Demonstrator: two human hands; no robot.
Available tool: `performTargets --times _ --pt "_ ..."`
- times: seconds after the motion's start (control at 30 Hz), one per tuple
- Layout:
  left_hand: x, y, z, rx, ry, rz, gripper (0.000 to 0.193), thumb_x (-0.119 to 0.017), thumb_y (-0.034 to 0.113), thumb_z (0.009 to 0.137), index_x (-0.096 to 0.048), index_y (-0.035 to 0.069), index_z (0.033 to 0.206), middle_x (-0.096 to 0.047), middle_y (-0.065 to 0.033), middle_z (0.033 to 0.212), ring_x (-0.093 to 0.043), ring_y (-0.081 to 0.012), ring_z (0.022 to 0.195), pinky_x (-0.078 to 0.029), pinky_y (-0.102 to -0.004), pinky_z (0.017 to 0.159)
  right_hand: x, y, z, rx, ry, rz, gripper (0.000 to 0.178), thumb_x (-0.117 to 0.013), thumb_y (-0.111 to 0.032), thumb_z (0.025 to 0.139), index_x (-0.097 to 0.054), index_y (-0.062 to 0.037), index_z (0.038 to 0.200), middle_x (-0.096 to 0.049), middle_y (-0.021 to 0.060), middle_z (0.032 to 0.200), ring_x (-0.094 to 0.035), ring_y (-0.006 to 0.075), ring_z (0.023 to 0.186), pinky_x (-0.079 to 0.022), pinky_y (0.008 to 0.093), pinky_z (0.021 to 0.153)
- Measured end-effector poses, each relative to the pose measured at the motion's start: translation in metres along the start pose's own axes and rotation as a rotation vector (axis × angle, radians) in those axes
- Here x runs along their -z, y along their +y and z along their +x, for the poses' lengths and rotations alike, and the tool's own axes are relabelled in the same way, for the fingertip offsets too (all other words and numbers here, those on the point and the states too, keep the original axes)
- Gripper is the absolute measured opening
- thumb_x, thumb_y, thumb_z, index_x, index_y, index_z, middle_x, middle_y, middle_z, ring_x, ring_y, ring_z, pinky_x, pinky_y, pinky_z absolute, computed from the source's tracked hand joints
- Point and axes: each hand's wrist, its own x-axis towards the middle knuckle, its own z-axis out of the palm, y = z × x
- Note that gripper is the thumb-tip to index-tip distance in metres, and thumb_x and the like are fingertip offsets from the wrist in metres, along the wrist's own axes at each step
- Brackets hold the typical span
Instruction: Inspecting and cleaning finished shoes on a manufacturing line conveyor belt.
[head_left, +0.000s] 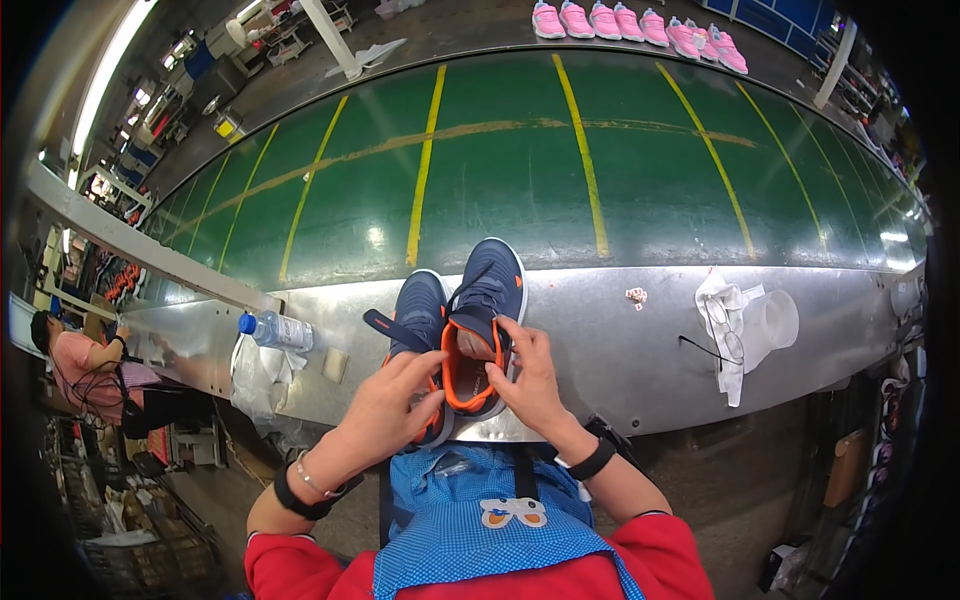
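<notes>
Two navy sneakers with orange lining lie side by side at the bench's near edge, toes pointing away from me. The right sneaker point(492, 285) has its collar wide apart, showing the insole, and its tongue stands up at the front of the opening. My right hand point(528, 378) grips the right side of that collar, thumb at the inner rim. On the other side, my left hand point(392, 402) is open, thumb and forefinger apart, fingertips at the collar's left edge. Beneath that hand the left sneaker point(420, 305) is partly hidden; a dark strap sticks out from it.
Beyond the metal bench point(600, 330) runs a green conveyor belt point(500, 160) with yellow lines. A water bottle point(275, 330) stands left; glasses point(728, 345), a white cloth point(722, 375) and a clear cup point(778, 320) lie right. Pink shoes point(640, 25) line the far side. A person point(85, 355) sits left.
</notes>
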Motion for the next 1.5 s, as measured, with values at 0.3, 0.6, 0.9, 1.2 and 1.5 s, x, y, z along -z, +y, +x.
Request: performTargets --times 0.3,0.6,0.9,1.2,1.5 --pt "-0.044 -0.037 0.052 -0.161 0.13 0.372 0.052 -0.061 0.0 0.065 -0.044 -0.003 0.114 -0.049 -0.017 0.107 -0.047 -0.0326 0.096 -0.04 -0.0377 0.085 0.001 -0.008 0.007 0.248 0.157 -0.236 0.05 -0.058 -0.002 0.069 -0.05 -0.0111 0.118 -0.044 0.0162 0.108 -0.046 0.0312 0.099 -0.04 0.039 0.085" --pt "-0.039 -0.05 0.036 0.01 0.198 0.13 0.038 -0.06 -0.001 0.069 -0.039 -0.002 0.101 -0.044 -0.0211 0.093 -0.05 -0.0404 0.087 -0.044 -0.0423 0.074 0.007 -0.019 0.033 0.529 -0.092 -0.345 0.033 -0.063 -0.007 0.073 -0.058 -0.009 0.105 -0.055 0.0067 0.106 -0.051 0.0257 0.1 -0.039 0.0364 0.083" --pt "-0.036 -0.072 0.05 -0.062 0.227 -0.133 0.029 -0.059 -0.001 0.072 -0.041 0.001 0.095 -0.052 -0.0163 0.081 -0.056 -0.0305 0.075 -0.045 -0.0352 0.066 0.018 -0.031 0.061 0.626 -0.418 -0.448 0.034 -0.052 0.003 0.073 -0.056 -0.0037 0.106 -0.054 0.0116 0.11 -0.05 0.0296 0.105 -0.039 0.0402 0.088" --pt "-0.039 -0.076 0.051 0.065 0.305 -0.263 0.023 -0.055 -0.003 0.073 -0.042 0.001 0.091 -0.052 -0.0178 0.079 -0.055 -0.0326 0.073 -0.044 -0.037 0.065 0.002 -0.051 0.083 0.652 -0.713 -0.657 0.017 -0.053 -0.003 0.07 -0.058 -0.0015 0.086 -0.058 0.0133 0.097 -0.055 0.0269 0.096 -0.043 0.0358 0.083" --pt "-0.049 -0.084 0.06 0.024 0.3 -0.273 0.018 -0.052 -0.008 0.072 -0.048 0.001 0.086 -0.051 -0.0114 0.075 -0.054 -0.0237 0.068 -0.044 -0.0322 0.063 -0.016 -0.031 0.064 0.771 -0.424 -0.662 0.008 -0.054 -0.008 0.067 -0.056 -0.0037 0.073 -0.056 0.0089 0.079 -0.054 0.0255 0.084 -0.042 0.033 0.08"
